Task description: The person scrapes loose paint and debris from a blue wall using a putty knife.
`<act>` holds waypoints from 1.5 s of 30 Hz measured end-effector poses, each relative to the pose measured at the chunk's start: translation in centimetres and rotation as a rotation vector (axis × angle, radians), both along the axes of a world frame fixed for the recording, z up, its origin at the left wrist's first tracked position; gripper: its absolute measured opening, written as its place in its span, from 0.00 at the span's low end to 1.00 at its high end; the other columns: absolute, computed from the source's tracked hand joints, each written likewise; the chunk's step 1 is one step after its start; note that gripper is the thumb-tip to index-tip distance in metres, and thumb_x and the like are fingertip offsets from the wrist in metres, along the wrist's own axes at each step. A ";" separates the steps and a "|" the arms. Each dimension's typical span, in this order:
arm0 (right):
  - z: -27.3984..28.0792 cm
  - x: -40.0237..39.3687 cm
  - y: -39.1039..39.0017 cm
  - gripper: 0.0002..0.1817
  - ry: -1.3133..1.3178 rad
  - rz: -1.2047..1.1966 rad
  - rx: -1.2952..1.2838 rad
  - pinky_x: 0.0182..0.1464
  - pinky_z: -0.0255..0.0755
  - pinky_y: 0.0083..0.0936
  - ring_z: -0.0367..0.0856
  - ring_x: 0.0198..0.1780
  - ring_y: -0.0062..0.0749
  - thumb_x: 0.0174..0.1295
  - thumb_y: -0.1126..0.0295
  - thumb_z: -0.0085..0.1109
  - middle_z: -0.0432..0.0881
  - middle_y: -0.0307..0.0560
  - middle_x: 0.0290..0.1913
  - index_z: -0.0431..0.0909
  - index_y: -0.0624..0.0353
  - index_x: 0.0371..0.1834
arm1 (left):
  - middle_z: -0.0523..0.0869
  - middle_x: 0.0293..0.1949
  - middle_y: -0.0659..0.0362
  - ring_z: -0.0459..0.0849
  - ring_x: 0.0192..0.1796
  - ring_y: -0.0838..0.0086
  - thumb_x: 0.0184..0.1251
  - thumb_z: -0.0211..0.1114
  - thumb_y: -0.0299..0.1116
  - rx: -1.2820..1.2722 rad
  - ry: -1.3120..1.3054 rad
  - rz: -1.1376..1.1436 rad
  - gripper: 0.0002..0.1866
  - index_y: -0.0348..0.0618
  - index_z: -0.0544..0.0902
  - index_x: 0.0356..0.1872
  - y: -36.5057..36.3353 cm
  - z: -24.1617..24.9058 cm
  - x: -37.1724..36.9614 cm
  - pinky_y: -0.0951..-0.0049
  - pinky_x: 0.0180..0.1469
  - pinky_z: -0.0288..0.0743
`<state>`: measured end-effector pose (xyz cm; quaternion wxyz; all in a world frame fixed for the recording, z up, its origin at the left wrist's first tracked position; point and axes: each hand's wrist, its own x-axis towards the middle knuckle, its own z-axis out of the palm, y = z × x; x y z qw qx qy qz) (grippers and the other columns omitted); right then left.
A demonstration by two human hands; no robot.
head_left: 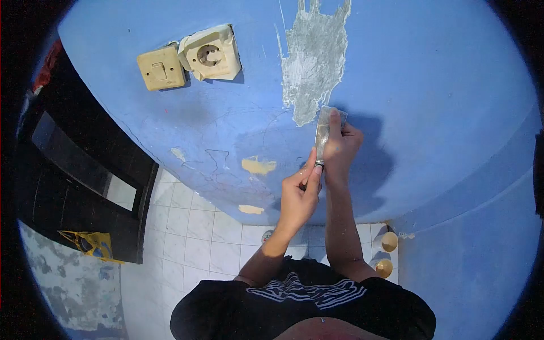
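A putty knife (322,135) points up in front of the blue wall (442,113), its flat metal blade close below a scraped grey patch (314,62). My left hand (299,201) is closed round its handle, which is mostly hidden by the fingers. My right hand (342,152) grips the blade near its wide upper end, with one digit lying flat along the metal. Both hands are close together, the right one higher, and it casts a shadow on the wall to its right.
A yellowed light switch (161,69) and a loose-looking socket (211,54) are on the wall at upper left. Cream patches (258,165) mark the wall lower down. Two round containers (389,241) stand on the white tiled floor (190,238) at right. A dark door (85,198) is at left.
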<state>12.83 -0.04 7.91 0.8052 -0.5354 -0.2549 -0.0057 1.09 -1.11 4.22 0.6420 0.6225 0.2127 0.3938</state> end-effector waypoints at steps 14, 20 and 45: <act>3.7 2.1 1.2 0.30 -0.107 -0.088 -0.048 0.20 0.54 0.27 0.61 0.20 0.13 0.70 0.54 0.57 0.67 0.31 0.13 0.73 0.68 0.15 | 0.69 0.22 0.73 0.63 0.26 0.89 0.75 0.59 0.29 0.106 -0.033 0.019 0.22 0.40 0.73 0.68 0.9 3.8 1.3 0.84 0.27 0.59; 2.3 1.9 1.2 0.26 -0.109 -0.129 -0.036 0.21 0.56 0.23 0.63 0.20 0.12 0.70 0.58 0.60 0.73 0.32 0.15 0.77 0.66 0.16 | 0.70 0.20 0.72 0.64 0.22 0.89 0.75 0.59 0.30 0.095 -0.032 0.019 0.22 0.40 0.73 0.68 0.9 2.6 1.4 0.84 0.24 0.59; 0.3 1.4 0.7 0.29 -0.113 -0.125 -0.078 0.20 0.52 0.27 0.59 0.19 0.14 0.72 0.57 0.57 0.65 0.31 0.12 0.70 0.64 0.13 | 0.71 0.19 0.71 0.65 0.19 0.89 0.75 0.59 0.31 0.117 -0.013 0.028 0.22 0.39 0.73 0.68 1.0 -0.2 1.1 0.85 0.19 0.58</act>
